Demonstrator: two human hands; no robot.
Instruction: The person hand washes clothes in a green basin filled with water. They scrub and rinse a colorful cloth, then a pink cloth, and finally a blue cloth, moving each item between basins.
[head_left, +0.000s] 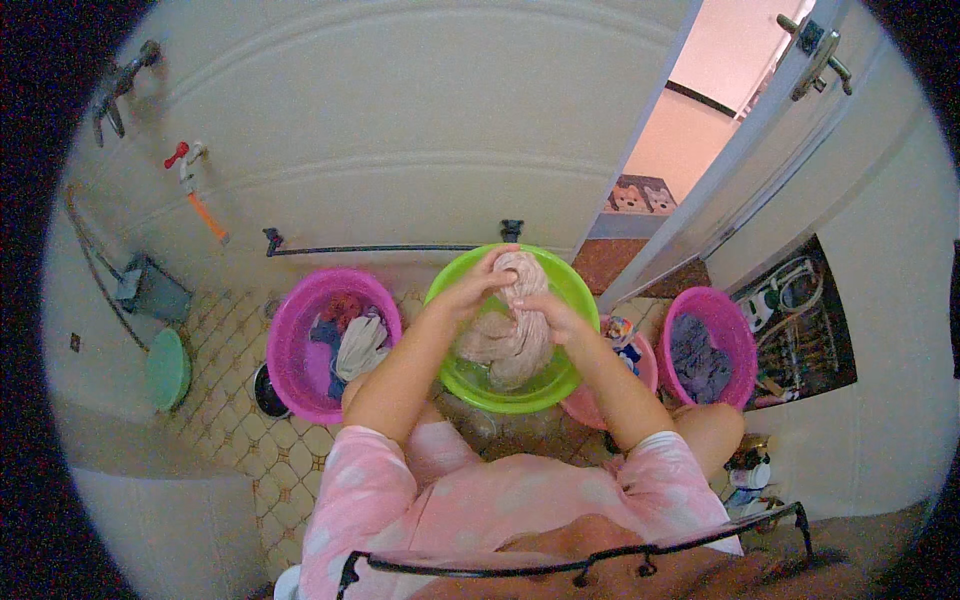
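Note:
A lime-green plastic basin (457, 386) stands on the floor in front of me, with water in it. Over it, both hands hold a wet, light beige cloth (531, 334) that hangs in folds. My left hand (484, 279) grips the upper end of the cloth near the basin's far rim. My right hand (551, 311) is closed around its folds on the right side, a little lower. The lower part of the cloth lies in the basin, where a bunched portion spreads to the left.
A pink basin (279, 349) with clothes sits left, beside a dark bowl (268, 391). Right are a salmon basin (589, 409) with colorful items and a pink tub (742, 315) with dark cloth. A wall bar (375, 248) runs behind; a door (720, 180) stands ajar.

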